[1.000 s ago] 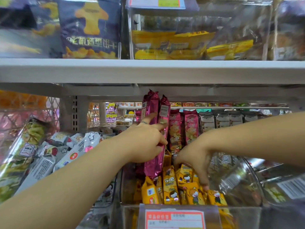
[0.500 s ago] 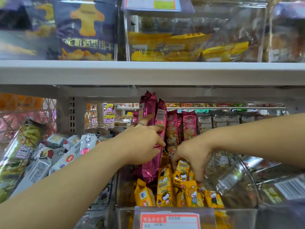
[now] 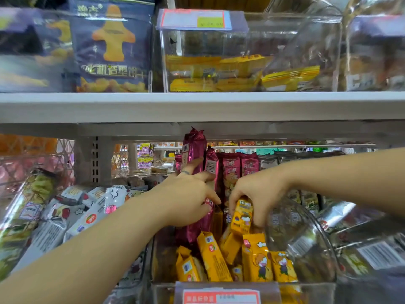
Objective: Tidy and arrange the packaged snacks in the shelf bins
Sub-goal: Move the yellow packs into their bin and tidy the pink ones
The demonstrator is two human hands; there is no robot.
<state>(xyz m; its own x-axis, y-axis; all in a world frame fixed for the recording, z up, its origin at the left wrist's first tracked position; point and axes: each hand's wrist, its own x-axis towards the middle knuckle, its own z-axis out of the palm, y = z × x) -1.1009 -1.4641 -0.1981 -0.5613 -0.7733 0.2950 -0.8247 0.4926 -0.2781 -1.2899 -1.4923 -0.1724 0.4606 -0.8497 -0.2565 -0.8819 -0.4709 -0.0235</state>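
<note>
A clear plastic bin (image 3: 306, 255) on the lower shelf holds several yellow snack packs (image 3: 213, 257) lying loose at the front and magenta packs (image 3: 232, 172) standing at the back. My left hand (image 3: 186, 198) grips two tall magenta packs (image 3: 194, 148) and holds them upright at the bin's left side. My right hand (image 3: 260, 194) reaches down into the bin and pinches a small yellow pack (image 3: 242, 215), lifted a little above the pile.
The grey shelf board (image 3: 197, 106) hangs low just above the magenta packs. Left of the bin lie white and green snack packs (image 3: 65, 213). Another clear bin (image 3: 361, 238) stands on the right. A red price label (image 3: 221, 297) sits on the bin front.
My right hand has closed on a yellow pack and raised it from the pile. My left hand keeps the magenta packs upright, almost unmoved. The camera has dipped slightly.
</note>
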